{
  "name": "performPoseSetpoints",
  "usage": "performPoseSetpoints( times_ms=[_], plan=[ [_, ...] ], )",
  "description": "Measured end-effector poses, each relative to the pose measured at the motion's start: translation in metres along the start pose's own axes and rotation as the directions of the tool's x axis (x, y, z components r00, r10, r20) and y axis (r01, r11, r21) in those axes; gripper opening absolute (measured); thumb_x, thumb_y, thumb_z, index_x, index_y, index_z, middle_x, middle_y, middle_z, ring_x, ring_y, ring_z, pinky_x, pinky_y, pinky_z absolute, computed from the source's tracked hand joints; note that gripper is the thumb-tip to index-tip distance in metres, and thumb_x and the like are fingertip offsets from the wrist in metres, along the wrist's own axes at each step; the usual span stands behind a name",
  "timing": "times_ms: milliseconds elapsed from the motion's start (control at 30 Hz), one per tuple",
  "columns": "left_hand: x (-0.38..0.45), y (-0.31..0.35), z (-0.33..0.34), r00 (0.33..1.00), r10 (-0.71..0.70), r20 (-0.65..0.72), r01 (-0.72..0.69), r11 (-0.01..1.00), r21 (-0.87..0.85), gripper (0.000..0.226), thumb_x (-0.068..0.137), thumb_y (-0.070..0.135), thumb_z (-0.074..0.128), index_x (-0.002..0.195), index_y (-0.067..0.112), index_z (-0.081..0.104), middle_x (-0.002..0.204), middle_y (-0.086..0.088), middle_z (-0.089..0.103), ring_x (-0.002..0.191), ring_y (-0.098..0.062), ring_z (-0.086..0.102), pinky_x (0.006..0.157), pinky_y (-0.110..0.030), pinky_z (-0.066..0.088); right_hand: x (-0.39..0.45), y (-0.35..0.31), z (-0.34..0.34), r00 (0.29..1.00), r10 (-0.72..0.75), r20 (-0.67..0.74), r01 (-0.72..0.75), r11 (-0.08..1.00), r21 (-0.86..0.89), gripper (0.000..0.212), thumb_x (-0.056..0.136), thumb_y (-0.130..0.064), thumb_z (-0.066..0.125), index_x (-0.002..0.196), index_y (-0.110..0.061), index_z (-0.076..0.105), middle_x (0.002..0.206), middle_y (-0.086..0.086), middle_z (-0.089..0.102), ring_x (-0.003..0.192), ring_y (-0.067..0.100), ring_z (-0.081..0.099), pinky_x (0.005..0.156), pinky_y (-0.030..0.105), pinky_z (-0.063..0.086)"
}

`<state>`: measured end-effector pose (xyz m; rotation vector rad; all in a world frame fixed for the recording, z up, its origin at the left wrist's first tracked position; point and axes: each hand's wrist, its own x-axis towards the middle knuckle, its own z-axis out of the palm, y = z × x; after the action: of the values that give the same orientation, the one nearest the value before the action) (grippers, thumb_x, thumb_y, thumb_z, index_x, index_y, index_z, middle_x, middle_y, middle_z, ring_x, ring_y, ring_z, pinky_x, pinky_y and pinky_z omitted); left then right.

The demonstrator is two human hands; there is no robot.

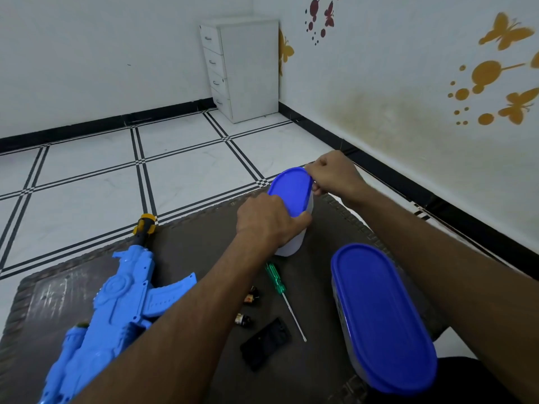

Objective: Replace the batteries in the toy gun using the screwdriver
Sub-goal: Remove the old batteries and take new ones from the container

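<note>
A blue toy gun point(116, 298) with a yellow muzzle lies on the left of the dark table point(204, 237). A green-handled screwdriver point(284, 298) lies in the middle, with two batteries point(249, 307) and a black battery cover point(267, 342) beside it. At the table's far side stands a white container with a blue lid point(291, 191). My left hand point(269, 223) grips the container's near side. My right hand point(332, 174) pinches the lid's far right edge.
A second, larger container with a blue lid point(385, 319) stands at the table's near right edge, under my right forearm. A white drawer cabinet point(242, 68) stands in the room's far corner on the tiled floor.
</note>
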<state>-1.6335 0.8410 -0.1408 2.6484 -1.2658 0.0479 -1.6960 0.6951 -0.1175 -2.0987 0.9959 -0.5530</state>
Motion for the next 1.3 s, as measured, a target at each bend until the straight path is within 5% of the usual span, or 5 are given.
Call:
performPoseSetpoints(
  times_ms=[300, 467, 700, 834, 1301],
  plan=[
    [-0.006, -0.005, -0.015, 0.998, -0.030, 0.048, 0.044, 0.940, -0.338, 0.056, 0.091, 0.067, 0.045, 0.073, 0.015, 0.054, 0.069, -0.005, 0.058, 0.059, -0.016, 0.053, 0.058, -0.029, 0.045, -0.010, 0.026, 0.004, 0.985, -0.173, 0.009, 0.173, 0.983, -0.057, 0.016, 0.086, -0.015, 0.070, 0.102, -0.015, 0.072, 0.094, -0.002, 0.072, 0.085, 0.010, 0.066, 0.072, 0.020, 0.050],
    [-0.017, -0.012, -0.024, 0.950, -0.210, 0.232, 0.303, 0.425, -0.853, 0.051, 0.094, 0.065, 0.041, 0.086, 0.017, 0.056, 0.088, -0.012, 0.065, 0.086, -0.030, 0.068, 0.091, -0.050, 0.057, -0.015, 0.034, -0.002, 0.982, -0.176, 0.064, 0.180, 0.982, -0.064, 0.024, 0.085, -0.006, 0.069, 0.107, -0.016, 0.069, 0.109, -0.001, 0.069, 0.102, 0.015, 0.064, 0.089, 0.028, 0.054],
    [-0.058, -0.060, -0.033, 0.898, -0.299, 0.321, 0.376, 0.147, -0.915, 0.045, 0.094, 0.063, 0.049, 0.099, 0.019, 0.059, 0.110, -0.010, 0.068, 0.101, -0.026, 0.070, 0.093, -0.048, 0.057, -0.049, -0.014, -0.008, 0.917, -0.392, 0.078, 0.397, 0.916, -0.061, 0.017, 0.090, -0.010, 0.062, 0.099, -0.019, 0.073, 0.100, -0.003, 0.073, 0.094, 0.010, 0.066, 0.083, 0.023, 0.054],
    [-0.091, -0.099, -0.047, 0.858, -0.394, 0.330, 0.376, 0.042, -0.926, 0.042, 0.093, 0.062, 0.051, 0.095, 0.021, 0.059, 0.112, -0.010, 0.069, 0.102, -0.026, 0.071, 0.088, -0.044, 0.059, -0.103, -0.045, 0.017, 0.779, -0.447, 0.439, 0.527, 0.846, -0.074, 0.016, 0.089, -0.011, 0.067, 0.103, -0.014, 0.074, 0.099, -0.001, 0.074, 0.090, 0.010, 0.067, 0.083, 0.023, 0.054],
    [-0.174, -0.155, -0.085, 0.882, -0.398, 0.254, 0.324, 0.118, -0.939, 0.048, 0.091, 0.062, 0.053, 0.111, 0.019, 0.063, 0.118, -0.011, 0.069, 0.100, -0.022, 0.072, 0.077, -0.035, 0.061, -0.136, -0.051, 0.099, 0.684, -0.170, 0.709, 0.606, 0.674, -0.423, 0.049, 0.077, -0.032, 0.081, 0.119, -0.022, 0.060, 0.108, -0.002, 0.063, 0.094, 0.015, 0.053, 0.076, 0.026, 0.039]
  ],
)
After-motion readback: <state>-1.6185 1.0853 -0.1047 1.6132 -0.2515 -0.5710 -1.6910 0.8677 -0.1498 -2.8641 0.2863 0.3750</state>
